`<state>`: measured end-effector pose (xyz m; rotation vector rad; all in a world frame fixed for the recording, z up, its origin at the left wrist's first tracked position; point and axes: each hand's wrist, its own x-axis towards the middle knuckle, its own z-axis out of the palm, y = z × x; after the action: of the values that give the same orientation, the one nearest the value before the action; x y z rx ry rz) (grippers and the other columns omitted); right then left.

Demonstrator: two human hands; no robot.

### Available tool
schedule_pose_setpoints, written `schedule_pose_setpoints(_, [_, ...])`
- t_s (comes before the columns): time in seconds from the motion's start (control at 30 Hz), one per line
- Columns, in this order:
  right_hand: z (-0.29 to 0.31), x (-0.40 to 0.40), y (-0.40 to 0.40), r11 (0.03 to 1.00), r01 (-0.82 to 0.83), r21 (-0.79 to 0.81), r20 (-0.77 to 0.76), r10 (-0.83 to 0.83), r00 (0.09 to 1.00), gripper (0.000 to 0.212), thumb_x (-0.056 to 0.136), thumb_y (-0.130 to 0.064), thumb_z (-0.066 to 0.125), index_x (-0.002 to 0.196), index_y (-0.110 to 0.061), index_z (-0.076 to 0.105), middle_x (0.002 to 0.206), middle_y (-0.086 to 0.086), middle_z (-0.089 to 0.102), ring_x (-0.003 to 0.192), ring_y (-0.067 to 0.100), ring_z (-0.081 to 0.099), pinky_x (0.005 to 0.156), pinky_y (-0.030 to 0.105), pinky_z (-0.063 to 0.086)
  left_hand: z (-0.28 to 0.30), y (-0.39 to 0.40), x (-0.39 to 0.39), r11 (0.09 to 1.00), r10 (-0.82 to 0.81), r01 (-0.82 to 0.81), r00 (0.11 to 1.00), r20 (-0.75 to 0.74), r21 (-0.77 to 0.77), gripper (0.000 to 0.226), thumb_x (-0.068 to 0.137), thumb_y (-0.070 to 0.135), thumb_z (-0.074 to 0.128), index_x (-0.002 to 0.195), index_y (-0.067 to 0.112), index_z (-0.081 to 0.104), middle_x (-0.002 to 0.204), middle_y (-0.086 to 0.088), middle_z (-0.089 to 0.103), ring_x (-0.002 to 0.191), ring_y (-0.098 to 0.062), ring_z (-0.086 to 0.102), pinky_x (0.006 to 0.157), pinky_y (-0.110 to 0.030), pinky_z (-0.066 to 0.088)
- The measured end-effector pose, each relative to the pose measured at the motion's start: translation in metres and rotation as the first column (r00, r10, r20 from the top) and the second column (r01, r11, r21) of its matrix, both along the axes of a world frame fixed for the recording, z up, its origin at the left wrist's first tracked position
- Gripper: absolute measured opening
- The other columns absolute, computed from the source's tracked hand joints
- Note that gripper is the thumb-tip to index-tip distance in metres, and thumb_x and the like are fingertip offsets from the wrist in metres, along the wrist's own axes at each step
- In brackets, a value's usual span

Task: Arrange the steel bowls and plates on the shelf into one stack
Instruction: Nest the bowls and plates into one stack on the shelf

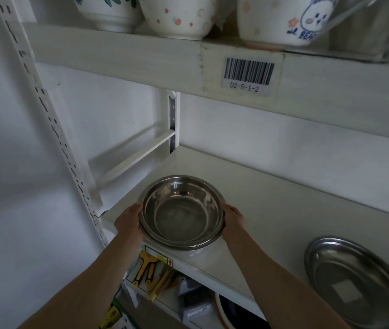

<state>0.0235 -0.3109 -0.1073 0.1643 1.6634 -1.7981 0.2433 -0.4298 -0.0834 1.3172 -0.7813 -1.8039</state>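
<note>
Head view: nested steel bowls (181, 211) at front left of white shelf (271, 200), near its front edge, open side up. Left hand (128, 219) gripping left rim, fingers curled under and out of sight. Right hand (232, 219) gripping right rim likewise. Steel plate (355, 279) flat on same shelf, front right, well apart from bowls. Ceramic cups (179, 17) on upper shelf above barcode label (248, 74). Packaged items (150, 271) on level below
</note>
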Motion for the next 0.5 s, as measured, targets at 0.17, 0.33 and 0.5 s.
schedule_pose_setpoints(0.17, [0.002,-0.01,0.039,0.994,0.109,0.0,-0.006,-0.109,0.994,0.015,0.084,-0.015,0.075,0.092,-0.004,0.068,0.083,0.012,0.069,0.074,0.03,0.064,0.074,0.038,0.056,0.0,0.018,-0.026,0.998,-0.064,0.063,0.997,-0.035,-0.005,0.022,0.092,0.016,0.057,0.113,0.01,0.061,0.091,-0.004,0.062,0.08,-0.02,0.06,0.084,-0.037,0.051])
schedule_pose_setpoints(0.33, [0.007,-0.015,0.076,0.971,0.24,0.001,-0.015,-0.24,0.971,0.014,0.083,-0.01,0.075,0.074,-0.009,0.064,0.071,0.008,0.064,0.069,0.028,0.059,0.066,0.034,0.05,0.001,0.038,-0.049,0.986,-0.167,0.166,0.985,-0.039,-0.019,0.007,0.093,0.017,0.055,0.089,0.019,0.061,0.091,-0.003,0.062,0.082,-0.02,0.061,0.089,-0.041,0.051])
schedule_pose_setpoints(0.5, [0.014,-0.014,0.109,0.942,0.337,-0.005,-0.021,-0.337,0.941,0.015,0.082,-0.013,0.076,0.072,-0.014,0.064,0.072,0.006,0.065,0.074,0.027,0.06,0.075,0.033,0.051,0.0,0.054,-0.068,0.972,-0.234,0.234,0.972,0.0,-0.026,0.007,0.092,0.017,0.056,0.091,0.018,0.062,0.098,-0.006,0.063,0.087,-0.024,0.061,0.089,-0.041,0.05])
